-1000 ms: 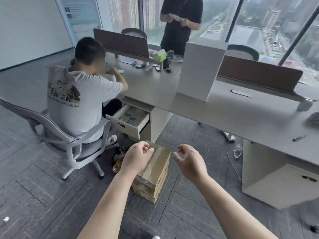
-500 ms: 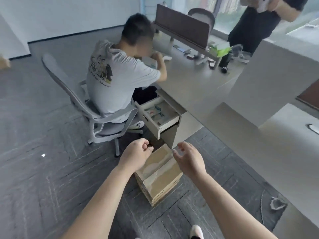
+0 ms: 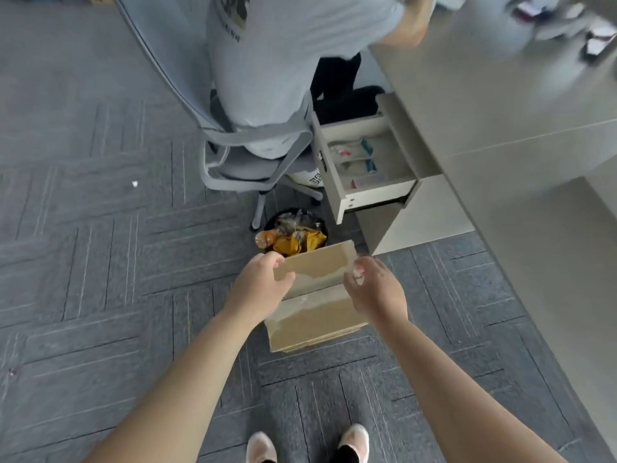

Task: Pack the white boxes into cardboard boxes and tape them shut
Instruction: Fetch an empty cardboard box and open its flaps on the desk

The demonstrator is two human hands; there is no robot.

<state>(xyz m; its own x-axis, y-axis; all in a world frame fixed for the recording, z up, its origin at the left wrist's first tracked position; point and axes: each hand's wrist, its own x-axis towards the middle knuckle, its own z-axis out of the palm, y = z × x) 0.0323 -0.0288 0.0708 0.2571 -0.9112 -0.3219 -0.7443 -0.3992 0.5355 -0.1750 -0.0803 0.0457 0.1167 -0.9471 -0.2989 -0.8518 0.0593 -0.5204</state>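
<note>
Standing on the grey carpet floor (image 3: pixel 100 262), a person holds 2 hands over a stack of flat cardboard boxes (image 3: pixel 317 315) that lies on the floor just ahead of their shoes (image 3: pixel 260 449). The left hand (image 3: pixel 258 285) is curled at the top box's left edge, thumb over its face. The right hand (image 3: pixel 374 289) is curled at the right edge. I cannot tell whether either hand actually grips it. Beyond the stack sits a full bin (image 3: pixel 293 235), beside an open drawer (image 3: pixel 367 168) under the table (image 3: pixel 500 95).
</note>
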